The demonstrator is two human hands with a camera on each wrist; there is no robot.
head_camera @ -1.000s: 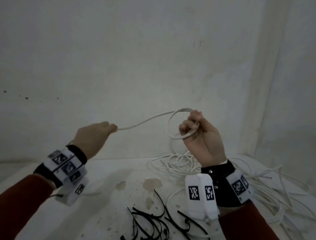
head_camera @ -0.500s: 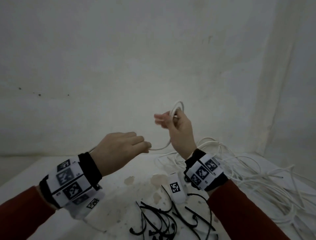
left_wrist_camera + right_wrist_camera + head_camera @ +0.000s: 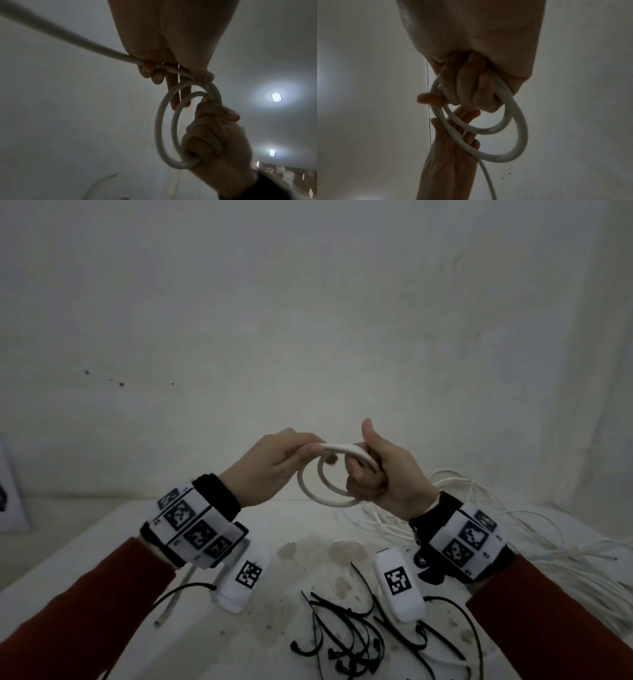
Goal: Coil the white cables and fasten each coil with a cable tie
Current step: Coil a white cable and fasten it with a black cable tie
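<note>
The coiling step is in hand: a small coil (image 3: pixel 325 477) of 2 loops of white cable is held up in the air above the table (image 3: pixel 102 542), with no tie on it yet. The right hand (image 3: pixel 383 470) has its fingers (image 3: pixel 464 86) clenched round the coil's right side, thumb raised. The left hand (image 3: pixel 274 463) pinches the running cable at the top left of the coil, fingers (image 3: pixel 150 71) curled round it; from there the free length trails away to the left and down, in the left wrist view blurred, so where it ends is hard to say.

Behind and right of the coil, on the table, lies a loose heap of white cables (image 3: pixel 496 529). Below the coil, on the near part of the table, lies a scatter of black cable ties (image 3: pixel 349 628).

The next move probably calls for the left hand to lay its stretch against the coil for the right to trap, then slide back along the cable for another loop; a tie comes once the length is used up
</note>
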